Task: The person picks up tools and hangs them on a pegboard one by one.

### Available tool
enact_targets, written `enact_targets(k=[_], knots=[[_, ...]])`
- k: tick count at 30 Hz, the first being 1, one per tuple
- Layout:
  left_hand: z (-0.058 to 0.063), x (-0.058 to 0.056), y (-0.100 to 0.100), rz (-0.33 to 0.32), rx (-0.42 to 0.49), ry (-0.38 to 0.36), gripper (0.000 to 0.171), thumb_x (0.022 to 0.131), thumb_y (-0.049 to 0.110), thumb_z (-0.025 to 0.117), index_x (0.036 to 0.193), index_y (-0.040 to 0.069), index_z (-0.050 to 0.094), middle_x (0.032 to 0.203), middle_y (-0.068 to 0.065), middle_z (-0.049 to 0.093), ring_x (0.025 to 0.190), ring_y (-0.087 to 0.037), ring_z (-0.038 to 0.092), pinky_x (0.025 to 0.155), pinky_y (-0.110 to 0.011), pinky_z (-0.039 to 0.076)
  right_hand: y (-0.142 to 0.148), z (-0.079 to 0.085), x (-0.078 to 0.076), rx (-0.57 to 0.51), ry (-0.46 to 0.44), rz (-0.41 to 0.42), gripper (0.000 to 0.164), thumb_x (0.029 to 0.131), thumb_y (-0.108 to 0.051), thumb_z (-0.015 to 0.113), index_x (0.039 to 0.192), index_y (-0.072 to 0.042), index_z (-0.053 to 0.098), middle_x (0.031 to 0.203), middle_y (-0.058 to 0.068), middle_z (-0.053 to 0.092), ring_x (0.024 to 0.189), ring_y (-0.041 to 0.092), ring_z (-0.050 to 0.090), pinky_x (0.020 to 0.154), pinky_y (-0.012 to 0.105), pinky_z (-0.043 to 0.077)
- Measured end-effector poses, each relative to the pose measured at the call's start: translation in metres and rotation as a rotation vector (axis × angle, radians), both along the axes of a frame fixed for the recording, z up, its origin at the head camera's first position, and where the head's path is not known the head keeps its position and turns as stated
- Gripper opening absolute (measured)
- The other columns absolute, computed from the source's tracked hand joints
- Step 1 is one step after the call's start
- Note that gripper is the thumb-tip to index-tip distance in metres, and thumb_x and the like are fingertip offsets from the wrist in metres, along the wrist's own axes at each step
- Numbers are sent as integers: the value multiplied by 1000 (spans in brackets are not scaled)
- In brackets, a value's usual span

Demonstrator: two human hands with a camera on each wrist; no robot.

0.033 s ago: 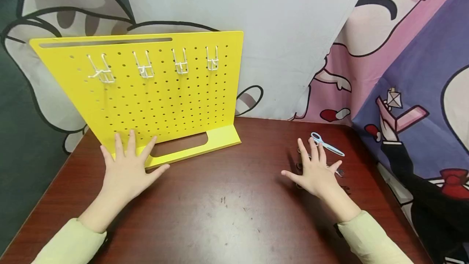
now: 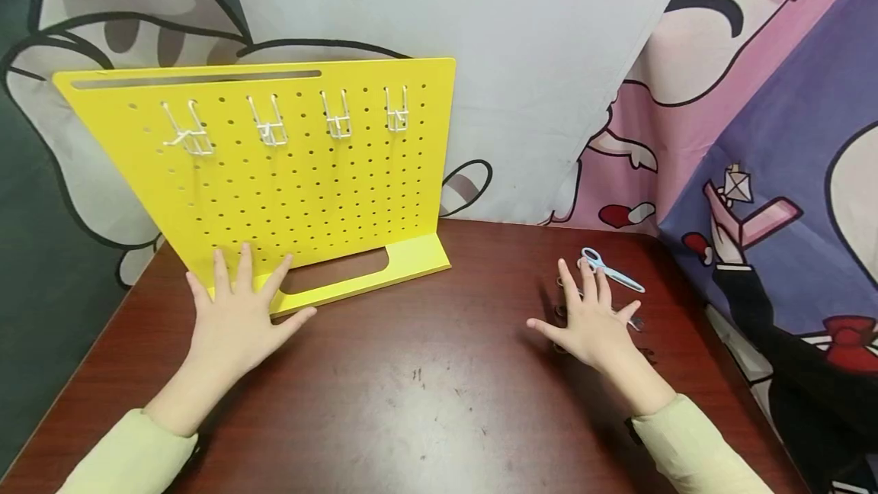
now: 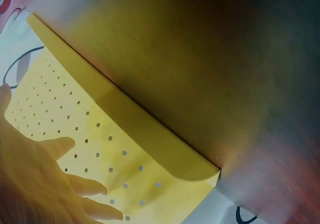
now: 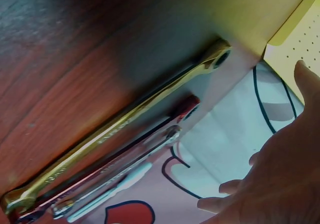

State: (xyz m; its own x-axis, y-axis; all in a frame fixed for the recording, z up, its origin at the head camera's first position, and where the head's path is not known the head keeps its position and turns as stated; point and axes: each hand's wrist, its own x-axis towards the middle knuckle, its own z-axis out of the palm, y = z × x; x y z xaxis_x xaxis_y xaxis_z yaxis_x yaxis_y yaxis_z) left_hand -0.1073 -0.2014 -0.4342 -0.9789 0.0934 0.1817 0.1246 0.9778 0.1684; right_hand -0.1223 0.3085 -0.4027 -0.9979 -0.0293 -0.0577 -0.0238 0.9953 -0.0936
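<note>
My left hand [image 2: 233,326] is held up with its fingers spread, in front of the lower left of a yellow pegboard [image 2: 309,181]. In the left wrist view, its fingers overlap the board's holes. My right hand [image 2: 593,334] is also spread, above tools at the table's right side, and holds nothing. Under it, the right wrist view shows a long gold-looking wrench [image 4: 115,128], a dark reddish wrench [image 4: 150,136] and a slimmer shiny wrench [image 4: 125,165] side by side. The light blue scissors [image 2: 623,279] lie beyond the right fingertips; my hand partly hides the wrenches in the head view.
Several white wire hooks [image 2: 338,120] hang in a row along the pegboard's upper part. Its flat yellow base [image 2: 418,254] rests on the dark red-brown table [image 2: 425,395]. Printed cloth [image 2: 521,97] hangs behind the table and along its right side.
</note>
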Motion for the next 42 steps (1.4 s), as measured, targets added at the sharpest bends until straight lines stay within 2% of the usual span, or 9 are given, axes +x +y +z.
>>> enact_targets(k=[11, 18, 21, 25, 29, 31, 35, 39, 42], knots=[[1, 0, -5, -11, 30, 23, 90, 92, 73, 61, 164, 24, 38, 168, -38, 22, 156, -67, 8, 114, -90, 2, 5, -1, -8, -9, 33, 0, 114, 89, -71, 68, 172, -20, 10, 175, 27, 9, 159, 56, 10, 100, 99, 6], [3, 7, -18, -29, 33, 116, 87, 91, 60, 68, 164, 23, 38, 165, -37, 29, 156, -64, 13, 117, -87, 3, -5, 2, -11, -61, 58, 4, 110, 91, -68, 69, 171, -21, 11, 174, 27, 11, 160, 52, 8, 104, 97, 10], [4, 9, -22, -41, 28, 157, 85, 92, 55, 68, 164, 22, 37, 165, -36, 30, 156, -62, 16, 121, -83, 1, -12, 1, -14, -86, 101, 18, 107, 92, -63, 71, 171, -19, 15, 173, 27, 15, 159, 52, 14, 107, 94, 15], [8, 11, -28, -71, 29, 252, 76, 100, 62, 50, 161, 17, 42, 162, -35, 36, 154, -60, 24, 127, -75, 2, -23, -2, -23, -125, 196, 64, 98, 93, -47, 77, 168, -13, 25, 169, 29, 27, 153, 54, 29, 112, 85, 27], [11, 11, -36, -91, 68, 390, 85, 104, 73, 24, 154, 10, 51, 157, -36, 44, 149, -59, 37, 131, -68, 11, -37, -6, -34, -187, 276, 121, 91, 92, -33, 80, 165, -7, 33, 162, 30, 38, 146, 52, 42, 114, 73, 38], [12, 10, -41, -89, 93, 462, 88, 104, 73, 21, 150, 6, 54, 153, -37, 49, 145, -59, 43, 131, -65, 16, -44, -8, -40, -230, 298, 147, 87, 92, -30, 80, 163, -6, 36, 160, 29, 42, 143, 51, 46, 114, 69, 41], [14, 9, -50, -28, 161, 521, 86, 104, 71, 30, 146, 1, 59, 150, -34, 55, 143, -54, 49, 131, -58, 24, -58, -9, -52, -317, 315, 182, 79, 95, -26, 78, 162, -7, 41, 156, 25, 48, 144, 45, 48, 118, 61, 42], [18, 9, -59, 102, 265, 467, 66, 100, 46, 59, 149, 2, 57, 155, -27, 55, 145, -50, 49, 129, -57, 28, -72, -10, -66, -395, 336, 212, 70, 97, -22, 75, 159, -8, 46, 152, 21, 52, 144, 41, 49, 120, 56, 42], [21, 9, -65, 197, 356, 477, 64, 94, 31, 70, 150, 4, 57, 157, -22, 55, 144, -49, 50, 128, -56, 31, -83, -9, -78, -457, 349, 226, 65, 98, -21, 73, 156, -7, 50, 150, 21, 54, 142, 39, 52, 119, 55, 43]])
